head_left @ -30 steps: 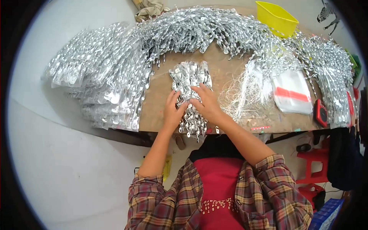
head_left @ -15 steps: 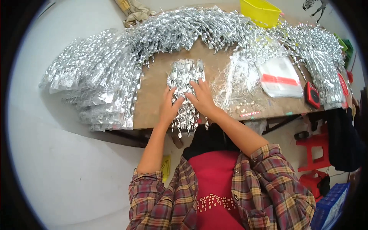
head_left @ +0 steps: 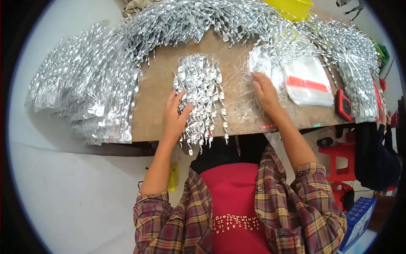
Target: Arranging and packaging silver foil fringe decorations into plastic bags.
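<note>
A bundle of shiny silver twisted strands (head_left: 201, 91) lies on the brown table, its lower ends hanging over the near edge. My left hand (head_left: 174, 120) rests along the left side of this bundle, fingers and thumb spread, touching it. To the right, my right hand (head_left: 267, 96) is over the near end of a heap of thin white threads (head_left: 263, 61), its fingers stretched toward them. I see nothing held in it. Just right of that hand is a stack of clear plastic bags (head_left: 311, 91) with a red band.
Silver strands in a large pile (head_left: 177, 25) curve around the back of the brown table (head_left: 154, 89); bagged ones (head_left: 99, 93) overhang its left edge. A yellow bin (head_left: 292, 8) stands behind. At right are a red-and-black device (head_left: 344, 105), a red stool (head_left: 338, 163) and a dark-clothed person (head_left: 376, 156).
My right hand has left the silver bundle and moved right to the white threads. My left hand has stayed on the bundle, shifting to its left side. The view has shifted slightly.
</note>
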Available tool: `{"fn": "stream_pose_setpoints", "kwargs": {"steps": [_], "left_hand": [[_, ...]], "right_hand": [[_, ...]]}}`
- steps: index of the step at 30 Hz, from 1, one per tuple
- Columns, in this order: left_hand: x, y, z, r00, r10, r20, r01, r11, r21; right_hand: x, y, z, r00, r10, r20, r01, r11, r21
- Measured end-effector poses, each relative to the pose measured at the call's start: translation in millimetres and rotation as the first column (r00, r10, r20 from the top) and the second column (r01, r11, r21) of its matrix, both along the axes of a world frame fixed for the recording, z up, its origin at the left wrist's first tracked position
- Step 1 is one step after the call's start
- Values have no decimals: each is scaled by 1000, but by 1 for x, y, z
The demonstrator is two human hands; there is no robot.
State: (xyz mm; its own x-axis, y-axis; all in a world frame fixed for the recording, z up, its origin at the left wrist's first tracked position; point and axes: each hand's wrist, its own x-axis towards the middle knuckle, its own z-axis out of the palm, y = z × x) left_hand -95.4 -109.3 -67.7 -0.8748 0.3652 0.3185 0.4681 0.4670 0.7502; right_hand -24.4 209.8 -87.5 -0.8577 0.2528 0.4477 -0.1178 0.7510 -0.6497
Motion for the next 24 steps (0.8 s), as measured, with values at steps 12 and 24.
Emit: {"fn": "stream_pose_setpoints", "kwargs": {"steps": [12,24], "left_hand": [[-12,21,-7,1000,25,-3,-25,997,79],[-31,43,2,995,70,-68,-70,997,15]], "right_hand": [[68,-67,50,963,268,-29,-262,956,135],[-32,-38,57,975,216,-59,-218,975,-44]]}}
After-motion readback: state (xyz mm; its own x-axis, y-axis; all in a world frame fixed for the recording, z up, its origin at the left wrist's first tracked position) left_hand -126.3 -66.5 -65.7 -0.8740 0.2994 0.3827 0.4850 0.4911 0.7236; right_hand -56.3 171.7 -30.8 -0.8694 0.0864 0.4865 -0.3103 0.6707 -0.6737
